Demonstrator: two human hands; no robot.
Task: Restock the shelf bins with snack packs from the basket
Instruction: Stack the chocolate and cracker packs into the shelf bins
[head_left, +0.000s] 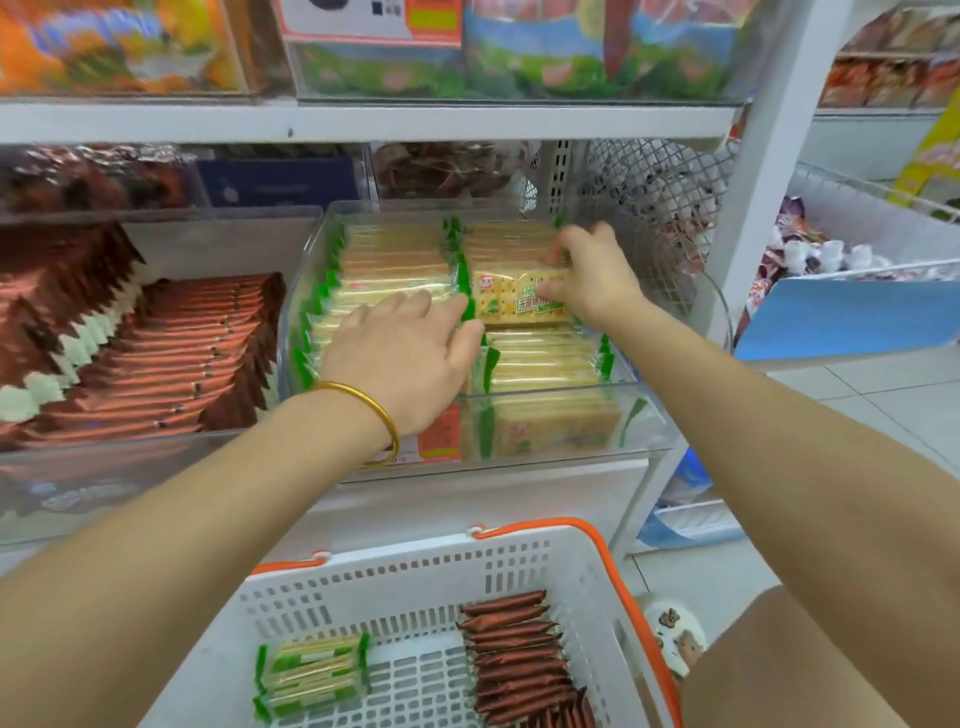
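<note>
Right hand pinches one cracker pack; left hand touches it.

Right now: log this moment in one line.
right hand: pinching green-yellow cracker pack in clear plastic shelf bin | left hand: flat on stacked packs | white plastic basket: green packs, brown packs remain
</note>
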